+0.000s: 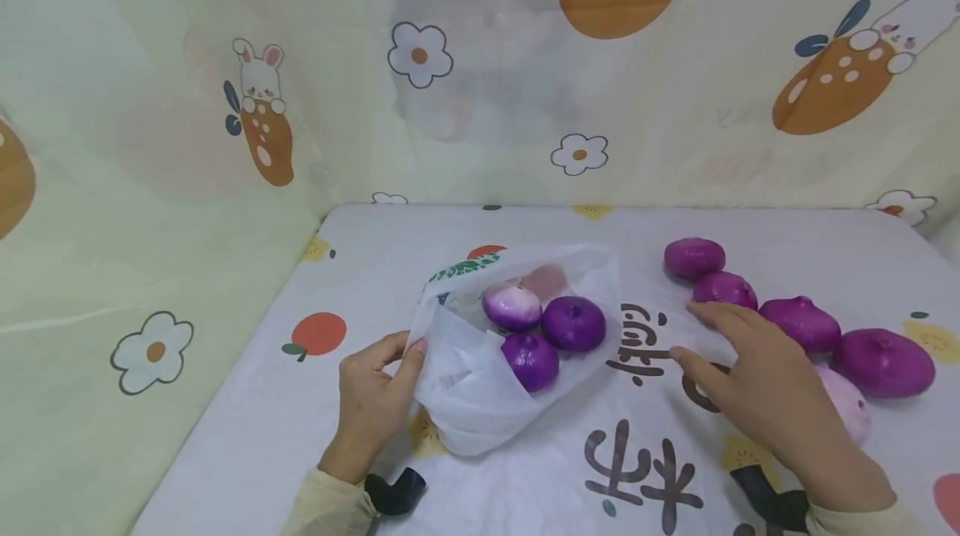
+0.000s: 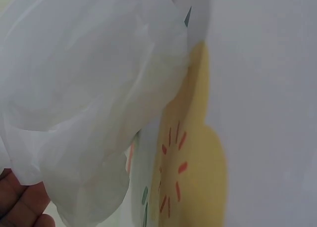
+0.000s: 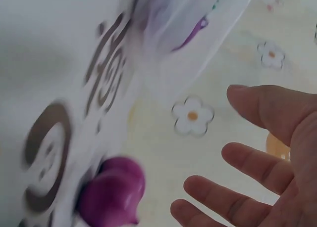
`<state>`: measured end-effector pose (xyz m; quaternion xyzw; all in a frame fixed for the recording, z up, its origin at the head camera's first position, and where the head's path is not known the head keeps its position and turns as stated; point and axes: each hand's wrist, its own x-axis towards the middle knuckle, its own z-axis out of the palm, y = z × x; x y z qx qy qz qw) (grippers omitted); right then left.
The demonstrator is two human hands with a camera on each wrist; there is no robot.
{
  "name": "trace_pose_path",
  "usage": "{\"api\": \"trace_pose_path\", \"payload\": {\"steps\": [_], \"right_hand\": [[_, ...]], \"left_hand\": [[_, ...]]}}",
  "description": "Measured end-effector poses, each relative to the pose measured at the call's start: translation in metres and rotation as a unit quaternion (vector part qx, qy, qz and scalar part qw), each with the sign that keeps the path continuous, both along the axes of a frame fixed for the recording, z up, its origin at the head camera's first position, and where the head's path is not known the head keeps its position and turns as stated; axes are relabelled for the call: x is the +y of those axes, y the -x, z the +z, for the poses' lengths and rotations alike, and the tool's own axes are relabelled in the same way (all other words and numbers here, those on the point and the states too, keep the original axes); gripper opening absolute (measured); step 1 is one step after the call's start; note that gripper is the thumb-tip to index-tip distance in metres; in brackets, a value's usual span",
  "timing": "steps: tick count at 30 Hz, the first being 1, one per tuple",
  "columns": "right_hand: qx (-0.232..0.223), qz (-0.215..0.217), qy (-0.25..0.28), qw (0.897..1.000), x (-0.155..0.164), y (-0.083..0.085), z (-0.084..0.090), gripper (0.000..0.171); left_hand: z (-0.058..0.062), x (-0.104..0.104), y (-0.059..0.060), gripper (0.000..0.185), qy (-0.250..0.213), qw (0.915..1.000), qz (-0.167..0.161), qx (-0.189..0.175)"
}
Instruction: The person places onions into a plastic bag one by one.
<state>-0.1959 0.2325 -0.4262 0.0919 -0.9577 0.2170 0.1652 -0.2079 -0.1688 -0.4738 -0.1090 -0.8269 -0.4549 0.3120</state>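
Where a printed cloth covers the tabletop (image 1: 247, 428), dark brush-style characters, oranges and yellow motifs mark its surface; the characters cannot be read with certainty. Cream curtains (image 1: 150, 144) with rabbits, carrots and white flowers enclose the scene on the far and left sides. Left hand (image 1: 371, 398): grip pinching the rim of a white plastic bag (image 1: 468, 398), which lies at centre and holds three purple onions (image 1: 573, 323); green print on the bag is illegible. Right hand (image 1: 757, 382): grip wide, fingers spread, holding nothing, just beside a row of loose onions (image 1: 798, 323) at right.
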Motion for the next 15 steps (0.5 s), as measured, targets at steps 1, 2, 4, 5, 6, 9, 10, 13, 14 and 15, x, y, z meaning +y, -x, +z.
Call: {"api": "trace_pose_path", "payload": {"steps": [1, 2, 4, 5, 6, 9, 10, 13, 14, 15], "right_hand": [[-0.016, -0.014, -0.003, 1.000, 0.006, -0.003, -0.001, 0.064], [-0.030, -0.027, -0.007, 0.999, 0.011, -0.005, -0.002, 0.066], [-0.055, -0.050, -0.016, 0.997, 0.020, -0.010, -0.005, 0.068], [-0.060, -0.061, -0.019, 0.996, 0.024, -0.012, -0.006, 0.068], [-0.066, -0.071, -0.022, 0.995, 0.028, -0.014, -0.007, 0.068], [-0.077, -0.095, -0.030, 0.992, 0.040, -0.019, -0.009, 0.069], [-0.081, -0.102, -0.031, 0.991, 0.044, -0.020, -0.009, 0.069], [-0.086, -0.116, -0.039, 0.989, 0.057, -0.024, -0.009, 0.068], [-0.087, -0.118, -0.041, 0.988, 0.061, -0.025, -0.009, 0.068], [-0.091, -0.119, -0.043, 0.988, 0.065, -0.027, -0.010, 0.069]], "left_hand": [[0.000, 0.000, 0.000, 0.009, -0.001, 1.0000, -0.001, 0.001], [0.001, 0.000, 0.000, 0.009, -0.002, 1.0000, -0.001, 0.001], [0.001, 0.000, 0.000, 0.009, -0.003, 1.0000, -0.001, 0.002], [0.001, 0.000, 0.000, 0.009, -0.002, 1.0000, -0.001, 0.003], [0.001, 0.000, 0.000, 0.009, -0.001, 1.0000, -0.001, 0.004], [0.001, 0.000, -0.001, 0.009, 0.000, 1.0000, 0.002, 0.005], [0.001, 0.000, -0.001, 0.009, -0.001, 1.0000, 0.002, 0.005], [0.001, 0.000, -0.001, 0.010, -0.005, 1.0000, 0.003, 0.003], [0.002, 0.001, -0.001, 0.010, -0.006, 1.0000, 0.002, 0.002], [0.002, 0.001, -0.001, 0.010, -0.008, 1.0000, 0.001, 0.001]]}}
